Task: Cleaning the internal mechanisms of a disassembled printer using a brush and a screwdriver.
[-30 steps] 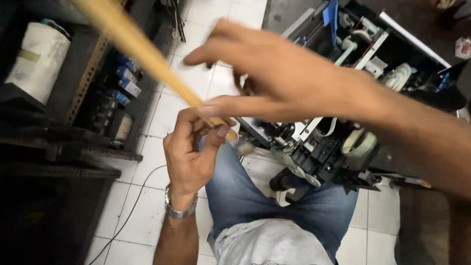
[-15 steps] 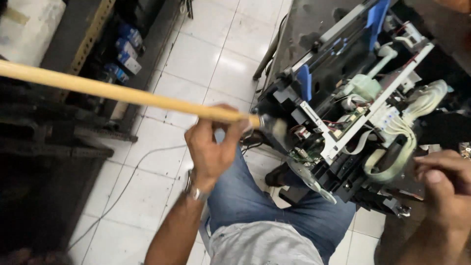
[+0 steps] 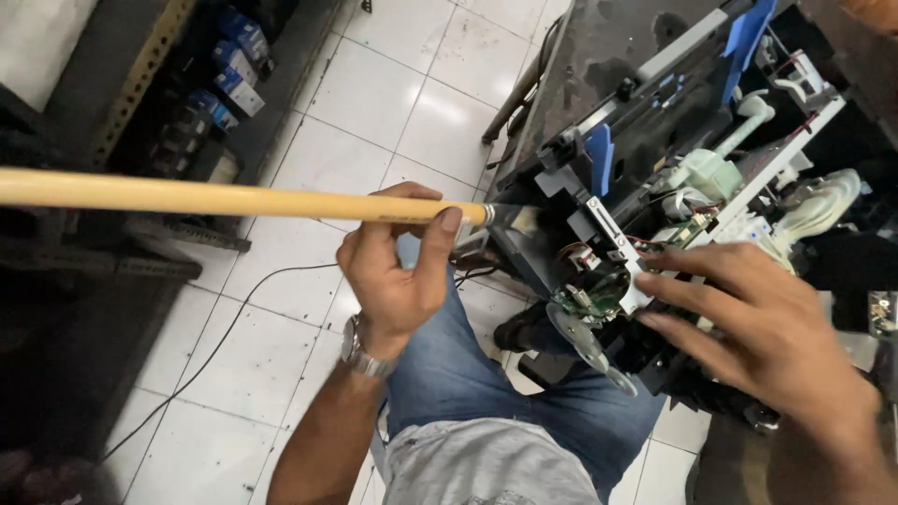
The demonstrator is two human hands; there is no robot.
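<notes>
The opened printer (image 3: 673,215) rests on the lap, tilted. The right hand (image 3: 748,327), off at the frame edge half a second ago, now lies on the printer frame with fingers spread, steadying it. The left hand (image 3: 398,271) stays clamped on the yellow handle (image 3: 215,198), its tip now at the printer's near corner.

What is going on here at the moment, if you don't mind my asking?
A seated person is working on an opened printer chassis with its internal parts exposed. The left hand grips a long yellow-handled brush near its metal ferrule, the tip pointed at the black frame. The right hand rests with spread fingers on the chassis, beside a small green circuit board and a clear encoder disc. The white tiled floor lies below.
</notes>
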